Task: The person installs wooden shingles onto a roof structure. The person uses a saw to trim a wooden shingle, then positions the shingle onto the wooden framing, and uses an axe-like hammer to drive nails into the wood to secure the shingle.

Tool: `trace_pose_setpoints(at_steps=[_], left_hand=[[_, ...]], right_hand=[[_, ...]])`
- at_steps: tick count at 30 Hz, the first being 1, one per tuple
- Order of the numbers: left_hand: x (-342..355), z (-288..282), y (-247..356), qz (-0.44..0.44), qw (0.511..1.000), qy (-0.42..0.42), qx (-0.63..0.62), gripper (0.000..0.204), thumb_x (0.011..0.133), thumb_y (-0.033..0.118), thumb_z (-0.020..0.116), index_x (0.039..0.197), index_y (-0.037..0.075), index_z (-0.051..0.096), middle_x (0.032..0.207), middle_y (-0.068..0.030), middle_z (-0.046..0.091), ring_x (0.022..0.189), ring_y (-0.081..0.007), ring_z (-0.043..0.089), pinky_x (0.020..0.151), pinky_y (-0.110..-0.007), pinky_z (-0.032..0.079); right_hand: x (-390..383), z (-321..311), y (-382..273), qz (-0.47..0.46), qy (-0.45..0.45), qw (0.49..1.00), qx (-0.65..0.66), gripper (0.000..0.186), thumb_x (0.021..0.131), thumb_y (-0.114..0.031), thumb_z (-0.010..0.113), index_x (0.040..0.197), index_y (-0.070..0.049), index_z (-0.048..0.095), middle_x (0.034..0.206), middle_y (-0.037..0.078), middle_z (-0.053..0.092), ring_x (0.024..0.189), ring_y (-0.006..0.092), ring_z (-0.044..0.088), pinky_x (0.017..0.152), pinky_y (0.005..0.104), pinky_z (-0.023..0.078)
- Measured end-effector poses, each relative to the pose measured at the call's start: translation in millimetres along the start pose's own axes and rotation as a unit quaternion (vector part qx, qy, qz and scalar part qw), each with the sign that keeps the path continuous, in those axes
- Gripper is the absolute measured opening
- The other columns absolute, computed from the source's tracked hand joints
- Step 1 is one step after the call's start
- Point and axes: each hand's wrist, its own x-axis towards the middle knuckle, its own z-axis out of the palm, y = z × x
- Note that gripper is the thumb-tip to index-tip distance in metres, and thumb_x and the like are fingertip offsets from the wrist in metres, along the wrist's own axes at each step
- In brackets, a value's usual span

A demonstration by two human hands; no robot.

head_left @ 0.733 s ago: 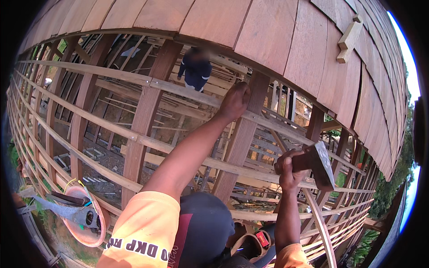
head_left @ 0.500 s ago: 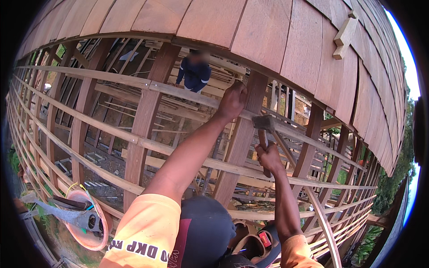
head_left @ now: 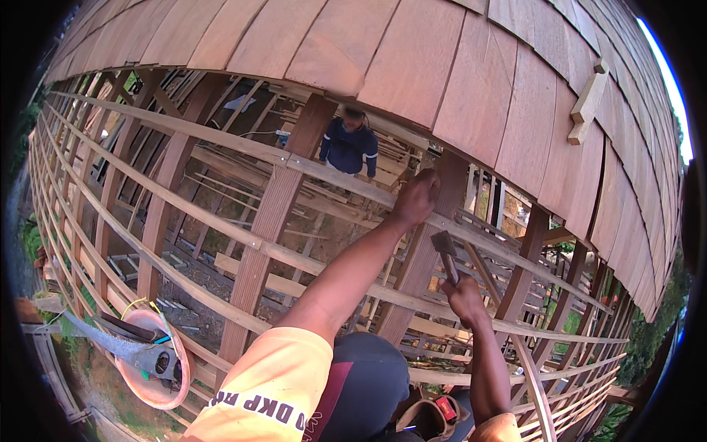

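Wooden shingles span the frame's top. Right of centre, the right hand grips a hammer; higher up, the left hand curls beside a rafter, its hold unclear.

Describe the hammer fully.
The hammer has a dark, blocky head that looks like worn metal, on a straight, brownish handle that may be wood. It is held in the right grip, which hides the handle's lower part. It tilts, head uppermost and toward the picture's left, overlapping the edge of a brown post in view. Whether the head touches wood cannot be told.
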Motion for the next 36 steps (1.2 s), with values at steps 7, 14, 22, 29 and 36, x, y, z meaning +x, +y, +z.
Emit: trace_pose_setpoints(at_steps=[7, 14, 22, 29, 36], left_hand=[[-8.7, 3.4, 15.0, 0.026, 0.973, -0.035, 0.227, 0.017, 0.085, 0.013, 0.059, 0.095, 0.000, 0.059, 0.093, -0.0210, 0.062, 0.092, -0.0367, 0.065, 0.077, -0.048, 0.055], [0.1, 5.3, 25.2, -0.076, 0.927, -0.233, 0.284, 0.040, 0.095, 0.037, 0.050, 0.085, 0.005, 0.071, 0.088, -0.0179, 0.072, 0.082, -0.0339, 0.072, 0.078, -0.046, 0.058], [4.8, 15.7, 43.7, -0.137, 0.903, -0.257, 0.315, 0.046, 0.096, 0.044, 0.048, 0.094, 0.005, 0.073, 0.092, -0.0196, 0.072, 0.088, -0.0357, 0.071, 0.083, -0.049, 0.055], [4.7, 15.6, 33.8, -0.103, 0.882, -0.244, 0.390, 0.044, 0.097, 0.042, 0.047, 0.099, 0.006, 0.071, 0.095, -0.0171, 0.073, 0.092, -0.0334, 0.071, 0.087, -0.048, 0.054], [5.1, 9.7, 36.2, -0.109, 0.871, -0.236, 0.418, 0.043, 0.096, 0.044, 0.047, 0.099, 0.008, 0.072, 0.095, -0.0177, 0.073, 0.089, -0.0353, 0.071, 0.080, -0.049, 0.056]], right_hand=[[-246.6, -29.5, 19.8, 0.047, 0.175, 0.978, 0.107, 0.021, 0.086, -0.008, 0.067, 0.071, -0.002, 0.053, 0.062, 0.007, 0.050, 0.053, 0.0162, 0.044, 0.052, 0.0339, 0.038], [-303.5, -55.5, 14.8, 0.064, 0.327, 0.903, 0.272, 0.019, 0.097, -0.021, 0.063, 0.094, -0.007, 0.051, 0.065, -0.004, 0.043, 0.051, 0.0039, 0.039, 0.045, 0.0211, 0.030], [-348.3, -101.4, -56.8, 0.018, 0.350, 0.830, 0.435, 0.036, 0.094, -0.031, 0.069, 0.095, -0.005, 0.044, 0.068, 0.002, 0.044, 0.051, 0.0083, 0.043, 0.044, 0.0228, 0.037], [-406.9, -129.1, -61.9, 0.033, 0.454, 0.798, 0.395, 0.037, 0.095, -0.034, 0.067, 0.109, -0.005, 0.047, 0.069, -0.001, 0.044, 0.054, 0.0072, 0.043, 0.049, 0.0231, 0.040], [-366.8, -186.1, -36.2, -0.054, 0.456, 0.800, 0.387, 0.022, 0.091, -0.015, 0.063, 0.105, -0.004, 0.050, 0.070, 0.001, 0.049, 0.056, 0.0089, 0.047, 0.054, 0.0231, 0.040]])
